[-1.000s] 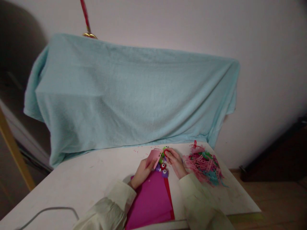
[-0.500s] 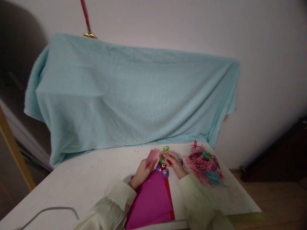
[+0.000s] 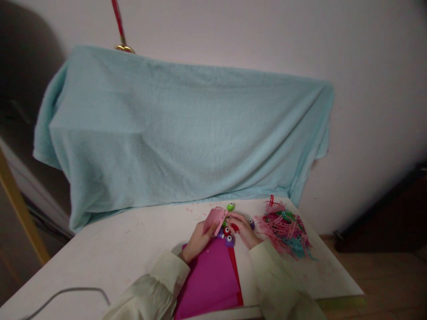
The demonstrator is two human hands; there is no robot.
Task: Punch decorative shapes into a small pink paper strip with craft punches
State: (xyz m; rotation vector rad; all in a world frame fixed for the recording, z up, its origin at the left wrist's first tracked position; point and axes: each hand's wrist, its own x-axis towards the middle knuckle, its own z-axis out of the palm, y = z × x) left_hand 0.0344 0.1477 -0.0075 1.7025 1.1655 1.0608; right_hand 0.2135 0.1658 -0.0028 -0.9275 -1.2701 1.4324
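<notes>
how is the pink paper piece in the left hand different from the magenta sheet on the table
The pink paper piece is small, pale and lifted off the table by the left hand; the magenta sheet is far larger, deeper in colour and lies flat, reaching the table's near edge. Both look like craft paper.

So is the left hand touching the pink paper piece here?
Touching. The head view shows the left hand with its fingers wrapped on the lower edge of the pink paper piece, holding it up off the white table.

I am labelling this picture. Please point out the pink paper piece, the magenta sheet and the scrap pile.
pink paper piece (image 3: 215, 218), head view, middle.
magenta sheet (image 3: 210, 278), head view, bare middle.
scrap pile (image 3: 285, 229), head view, centre.
</notes>
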